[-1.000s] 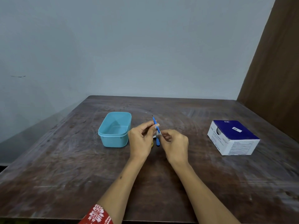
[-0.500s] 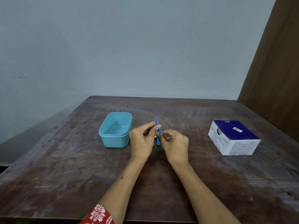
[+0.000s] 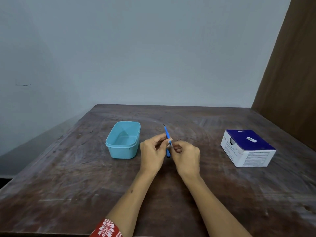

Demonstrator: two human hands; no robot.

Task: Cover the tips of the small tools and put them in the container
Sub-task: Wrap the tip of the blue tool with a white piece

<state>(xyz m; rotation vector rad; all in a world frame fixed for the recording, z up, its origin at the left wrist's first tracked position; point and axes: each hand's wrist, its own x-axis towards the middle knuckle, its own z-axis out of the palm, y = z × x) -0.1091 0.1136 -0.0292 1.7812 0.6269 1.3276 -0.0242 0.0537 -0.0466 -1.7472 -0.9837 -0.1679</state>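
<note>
While both hands sit together over the middle of the table [image 3: 68, 177], left hand [image 3: 152, 154] pinches the blue tool [image 3: 166, 134] between thumb and fingertips, roughly mid-shaft. Tool is near upright, slightly tilted, thin dark tip pointing up and to the far side, bare. Lower end of the handle pokes out below, between the two hands.

Right hand [image 3: 186, 156] has fingers curled, thumb and forefinger pinching something small and pale right against the tool's shaft. Too small to tell what it is.

Container [image 3: 123, 141]: light blue, rectangular, no lid on, standing just left of the left hand, not touching it. Nothing visible inside it.

Box [image 3: 248, 147], white with dark blue top, a small label on that top and print on its sides, sits well apart on the right side of the table.

Red floral sleeve [image 3: 106, 228] shows at the near edge on the left arm. Pale wall behind, brown panel at far right.
</note>
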